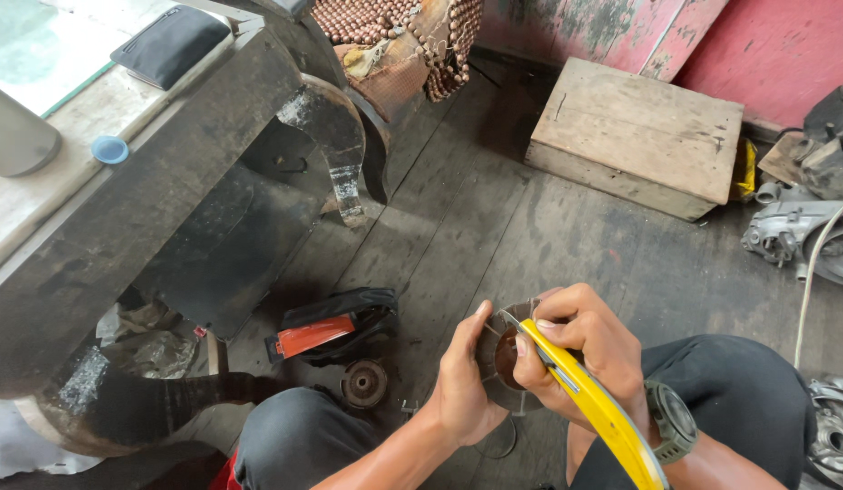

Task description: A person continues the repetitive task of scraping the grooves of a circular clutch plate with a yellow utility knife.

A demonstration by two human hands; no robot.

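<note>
Bare floorboards [494,227] ahead, wooden box [639,136] beyond, dark table [167,209] left, engine parts [793,231] right

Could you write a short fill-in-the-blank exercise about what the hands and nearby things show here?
1. The right hand holds a tool with a ____ handle.
2. The left hand steadies a round dark part over the ____ plank floor.
3. A wooden ____ sits by the red wall.
4. The right wrist wears a ____.

Missing words: yellow; wooden; box; watch
</note>
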